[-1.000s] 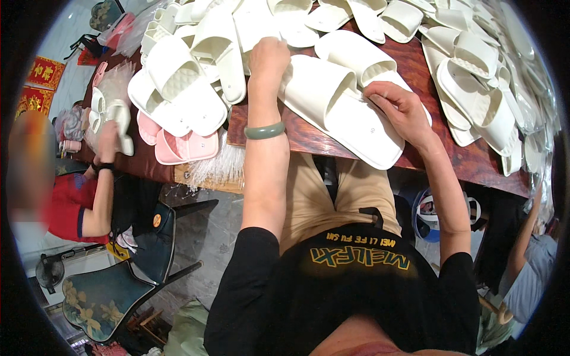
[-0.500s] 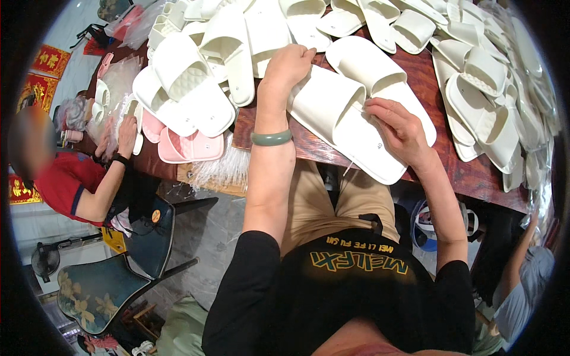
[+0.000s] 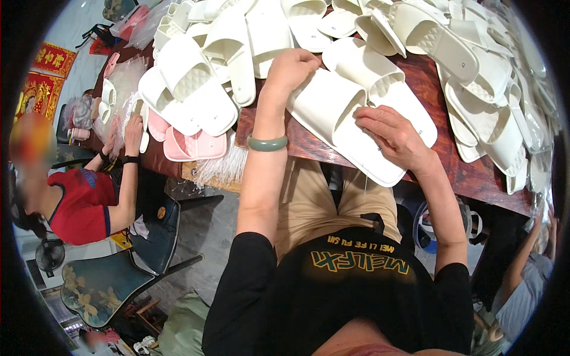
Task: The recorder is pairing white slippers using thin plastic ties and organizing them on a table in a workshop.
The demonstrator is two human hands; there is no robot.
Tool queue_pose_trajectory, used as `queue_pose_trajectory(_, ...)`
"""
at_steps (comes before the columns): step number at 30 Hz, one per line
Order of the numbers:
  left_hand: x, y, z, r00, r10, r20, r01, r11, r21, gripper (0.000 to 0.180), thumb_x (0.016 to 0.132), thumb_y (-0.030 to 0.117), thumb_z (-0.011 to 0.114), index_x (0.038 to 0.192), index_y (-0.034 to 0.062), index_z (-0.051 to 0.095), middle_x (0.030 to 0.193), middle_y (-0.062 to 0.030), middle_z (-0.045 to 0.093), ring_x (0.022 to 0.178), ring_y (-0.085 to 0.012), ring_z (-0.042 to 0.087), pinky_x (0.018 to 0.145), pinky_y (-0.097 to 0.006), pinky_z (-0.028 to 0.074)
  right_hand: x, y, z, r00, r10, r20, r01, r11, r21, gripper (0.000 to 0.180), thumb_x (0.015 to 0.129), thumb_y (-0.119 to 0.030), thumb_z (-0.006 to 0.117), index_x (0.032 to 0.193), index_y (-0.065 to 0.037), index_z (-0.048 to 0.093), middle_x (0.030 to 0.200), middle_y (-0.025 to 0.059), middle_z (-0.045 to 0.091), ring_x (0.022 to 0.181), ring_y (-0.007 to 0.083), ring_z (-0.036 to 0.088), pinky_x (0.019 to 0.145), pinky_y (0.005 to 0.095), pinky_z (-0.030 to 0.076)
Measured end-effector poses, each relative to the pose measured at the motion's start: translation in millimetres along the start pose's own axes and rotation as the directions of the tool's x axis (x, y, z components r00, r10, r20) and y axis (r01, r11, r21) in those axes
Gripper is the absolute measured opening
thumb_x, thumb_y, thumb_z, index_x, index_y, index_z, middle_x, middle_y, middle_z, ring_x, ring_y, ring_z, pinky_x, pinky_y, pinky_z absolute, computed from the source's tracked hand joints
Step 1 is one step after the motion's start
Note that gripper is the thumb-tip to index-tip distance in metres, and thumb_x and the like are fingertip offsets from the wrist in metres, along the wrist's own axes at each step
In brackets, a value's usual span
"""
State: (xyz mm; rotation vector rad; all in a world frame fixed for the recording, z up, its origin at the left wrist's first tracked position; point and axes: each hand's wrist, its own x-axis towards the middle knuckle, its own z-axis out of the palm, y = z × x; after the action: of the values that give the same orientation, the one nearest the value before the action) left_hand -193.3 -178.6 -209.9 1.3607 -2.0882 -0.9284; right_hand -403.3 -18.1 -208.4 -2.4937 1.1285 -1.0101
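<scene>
A pair of white slippers lies side by side at the near table edge: the near slipper (image 3: 326, 98) and the far slipper (image 3: 363, 65). My left hand (image 3: 292, 72) is at the toe end of the near slipper, its fingers curled together; anything between them is hidden. My right hand (image 3: 396, 137) lies over that slipper's footbed, behind the strap opening. Its thumb and fingers are pinched close to the strap's rear edge, on something too small to make out. A thin strand hangs by the slipper's side edge.
Piles of white slippers (image 3: 190, 83) stand left and behind, with more white slippers (image 3: 496, 124) on the right. Pink slippers (image 3: 196, 147) and a bundle of white strings (image 3: 222, 172) lie at the left. A co-worker in a red top (image 3: 86, 204) sits left; another person (image 3: 525, 285) is at right.
My right hand has shifted slightly left toward the strap's edge. White slippers at the upper right have moved, one now lying nearer. The co-worker's arms and body on the left have moved.
</scene>
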Motion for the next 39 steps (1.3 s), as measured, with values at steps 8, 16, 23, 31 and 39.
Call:
queue_pose_trajectory(8,-20.0,-8.9,-27.2,0.996,-0.075,-0.053,0.03,0.808,-0.589,0.022,0.086,0.018,0.059,0.098,-0.0004,0.061,0.08,-0.0059,0.066,0.067,-0.0068,0.055,0.056,-0.019,0.041,-2.1,2.4,0.5,1.0,0.007,0.006,-0.007,1.0,0.017,0.025,0.074,0.002,0.061,0.098,0.001,0.06,0.105,0.0121,0.059,0.096,0.0296,0.057,0.082,0.0372,0.047)
queue_pose_trajectory(16,-35.1,-13.7,-25.0,0.99,-0.095,-0.104,0.007,0.77,-0.638,0.023,0.088,0.015,0.057,0.104,-0.0008,0.061,0.084,-0.0061,0.065,0.076,-0.0099,0.059,0.065,-0.02,0.044,-1.0,0.4,0.6,1.0,0.018,-0.009,-0.017,0.999,0.042,0.025,0.075,0.002,0.061,0.1,0.0,0.06,0.103,0.0123,0.06,0.093,0.0294,0.058,0.078,0.0366,0.049)
queue_pose_trajectory(23,-16.9,-29.1,-12.1,0.945,0.157,-0.288,-0.205,0.968,-0.147,0.028,0.085,0.023,0.059,0.094,-0.0037,0.065,0.086,-0.0108,0.067,0.08,-0.02,0.062,0.069,-0.028,0.047,0.8,-2.3,2.8,0.999,0.041,-0.026,-0.04,0.999,0.026,0.024,0.076,0.001,0.061,0.1,-0.001,0.06,0.102,0.0124,0.06,0.085,0.0293,0.058,0.072,0.0362,0.049)
queue_pose_trajectory(31,8.2,6.6,2.1,0.985,-0.025,-0.173,0.086,0.932,0.353,0.039,0.082,0.036,0.056,0.08,-0.0012,0.065,0.075,-0.0165,0.065,0.073,-0.031,0.062,0.07,-0.037,0.047,0.4,-5.0,1.8,0.999,0.043,-0.012,-0.043,0.999,0.024,0.023,0.076,0.0,0.061,0.1,-0.001,0.061,0.1,0.0122,0.061,0.087,0.0292,0.059,0.073,0.0354,0.049)
queue_pose_trajectory(39,-1.9,-1.9,5.2,0.986,-0.117,-0.121,-0.011,0.672,-0.74,0.021,0.086,0.012,0.058,0.098,-0.0052,0.059,0.075,-0.0076,0.062,0.069,-0.0144,0.06,0.064,-0.024,0.048,-17.9,0.8,2.1,0.954,0.26,-0.147,-0.226,0.951,0.213,0.018,0.085,-0.001,0.055,0.103,0.002,0.059,0.093,0.0123,0.064,0.079,0.0214,0.064,0.07,0.0302,0.052)
